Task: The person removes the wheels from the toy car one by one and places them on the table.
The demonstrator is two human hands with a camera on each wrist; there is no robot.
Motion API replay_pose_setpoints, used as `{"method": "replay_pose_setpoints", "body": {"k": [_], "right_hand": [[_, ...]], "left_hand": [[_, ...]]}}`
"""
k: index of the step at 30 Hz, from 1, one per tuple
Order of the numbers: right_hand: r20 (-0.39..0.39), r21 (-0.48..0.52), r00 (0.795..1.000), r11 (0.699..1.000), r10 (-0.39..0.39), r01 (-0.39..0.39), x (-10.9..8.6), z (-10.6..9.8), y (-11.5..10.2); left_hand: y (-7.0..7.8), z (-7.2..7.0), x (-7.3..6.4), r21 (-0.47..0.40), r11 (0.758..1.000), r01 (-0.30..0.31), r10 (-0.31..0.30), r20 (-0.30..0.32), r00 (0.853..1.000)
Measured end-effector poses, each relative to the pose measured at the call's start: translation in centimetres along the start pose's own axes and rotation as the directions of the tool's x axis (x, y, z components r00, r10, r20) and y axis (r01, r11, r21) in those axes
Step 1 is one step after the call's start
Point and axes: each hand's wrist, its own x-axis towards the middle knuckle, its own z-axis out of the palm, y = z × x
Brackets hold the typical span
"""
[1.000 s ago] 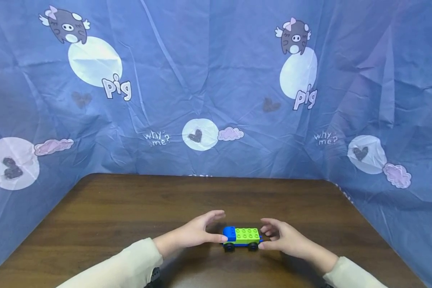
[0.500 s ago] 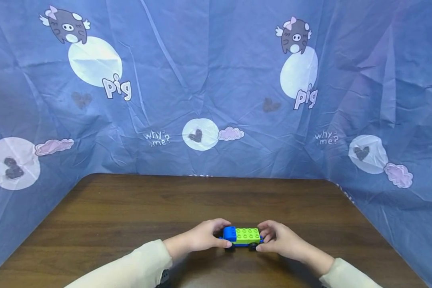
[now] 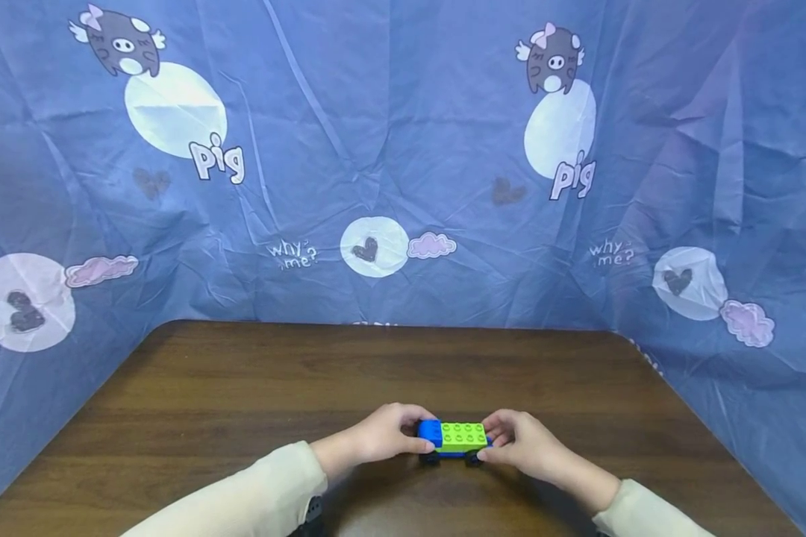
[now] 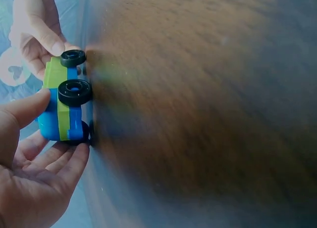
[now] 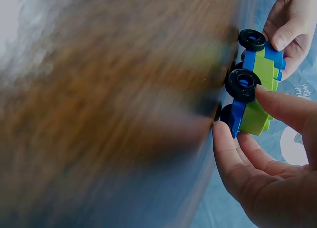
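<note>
A toy truck [image 3: 463, 432] of building blocks has a blue cab, a lime-green studded block behind it and black wheels. My left hand [image 3: 376, 435] pinches the cab end, thumb on the near side and fingers round the far side and front. At the rear end, my right hand [image 3: 530, 445] grips with the thumb beside the rear wheel [image 5: 243, 84] and fingers curled behind. In the left wrist view the truck [image 4: 62, 120] shows its wheels right at the tabletop.
A brown wooden table [image 3: 275, 373] lies under the hands. Behind it and on both sides hangs a blue curtain [image 3: 443, 149] printed with pigs, hearts and clouds. Pale sleeves [image 3: 242, 492] cover the forearms.
My left hand has moved right and closed its fingers round the cab. The right hand has drawn in slightly at the rear end. The truck has shifted very slightly right.
</note>
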Motion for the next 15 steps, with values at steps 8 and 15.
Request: {"method": "replay_pose_setpoints", "body": {"k": [8, 15], "right_hand": [[-0.023, -0.020, 1.000, 1.000, 0.007, -0.007, 0.2, -0.1, -0.3], [-0.035, 0.007, 0.999, 1.000, -0.016, 0.017, 0.8, -0.3, -1.1]], "left_hand": [[0.5, -0.1, 0.4, 0.106, 0.994, -0.015, 0.017, -0.019, 1.000], [0.7, -0.8, 0.3, 0.148, 0.988, -0.033, 0.043, -0.068, 0.997]]}}
